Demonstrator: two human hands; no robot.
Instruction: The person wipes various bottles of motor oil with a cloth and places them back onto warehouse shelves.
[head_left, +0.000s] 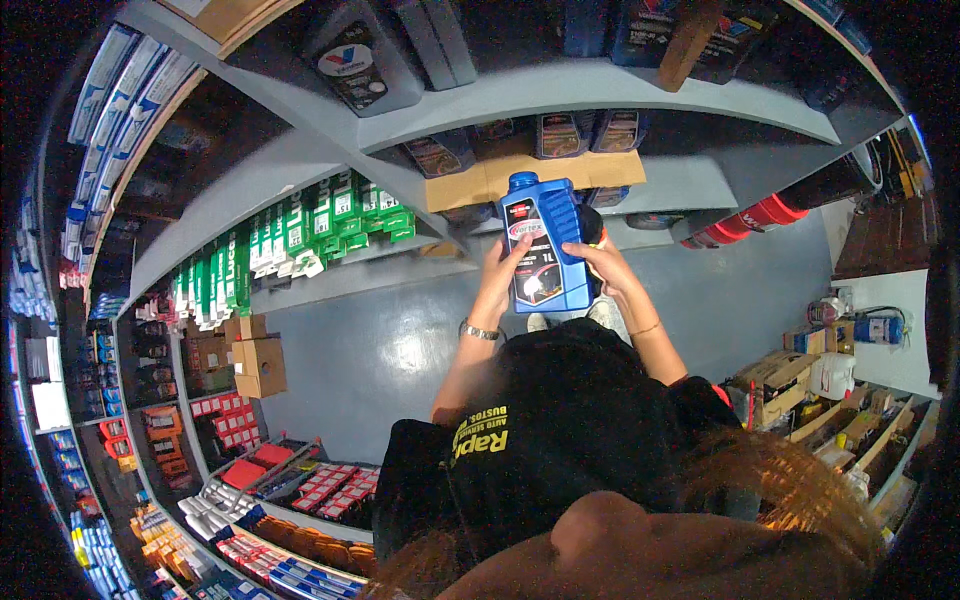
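A blue one-litre plastic engine oil bottle (546, 244) with a blue cap (523, 180) is held up in front of me, its black label facing me. My left hand (504, 274) grips its left side, thumb on the label; a metal watch (478, 331) is on that wrist. On the bottle's other side, my right hand (604, 262) has its thumb against the edge. A dark object (591, 225) shows between the bottle and my right hand; what it is and whether that hand holds it cannot be made out.
Similar bottles (561, 135) stand on a grey shelf lined with cardboard (534, 176). Green-and-white boxes (296, 225) fill the shelf at left. Cardboard boxes (259, 367) jut out at lower left. Red drums (750, 223) stand at right, above cartons (780, 382) and a white jug (832, 375).
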